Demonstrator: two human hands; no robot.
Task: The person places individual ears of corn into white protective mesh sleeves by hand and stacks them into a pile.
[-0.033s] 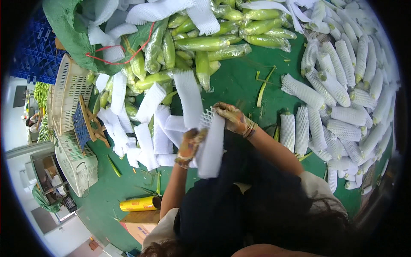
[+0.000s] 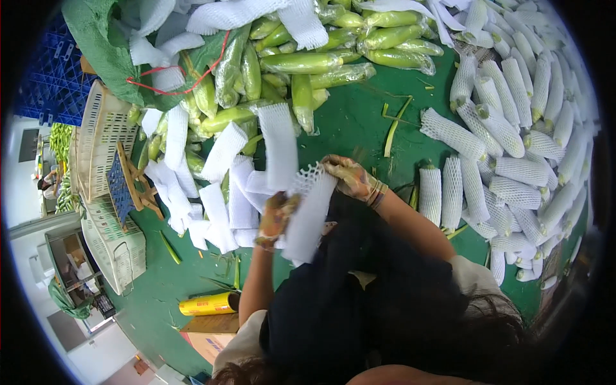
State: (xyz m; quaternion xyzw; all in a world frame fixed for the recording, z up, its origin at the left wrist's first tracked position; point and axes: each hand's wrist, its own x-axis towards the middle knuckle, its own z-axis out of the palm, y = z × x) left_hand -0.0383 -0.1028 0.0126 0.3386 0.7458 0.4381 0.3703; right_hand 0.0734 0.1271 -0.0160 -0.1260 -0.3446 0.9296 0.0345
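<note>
In front of my body I hold a white foam net sleeve (image 2: 309,221). Its upper mouth is stretched, so the mesh holes show. My left hand (image 2: 276,218), in a stained patterned glove, is closed on the sleeve's left upper side. Gloved the same way, my right hand (image 2: 351,179) pinches the right corner of the mouth. Flat white sleeves (image 2: 219,215) lie heaped beyond my left hand. Another sleeve (image 2: 279,147) rests on long green vegetables (image 2: 301,62) wrapped in clear film, which resemble corn in the husk.
Many sleeved vegetables (image 2: 510,173) are piled along the right. A green sack (image 2: 96,51) with foam sleeves stands at the far left, near white crates (image 2: 96,141) and a small wooden stool (image 2: 136,179). A yellow roll (image 2: 208,304) lies on a cardboard box (image 2: 212,333) near my left arm.
My left hand has shifted slightly left and down. The sleeve's mouth is pulled wider, and its lower end has swung to the left. My right hand has barely moved.
</note>
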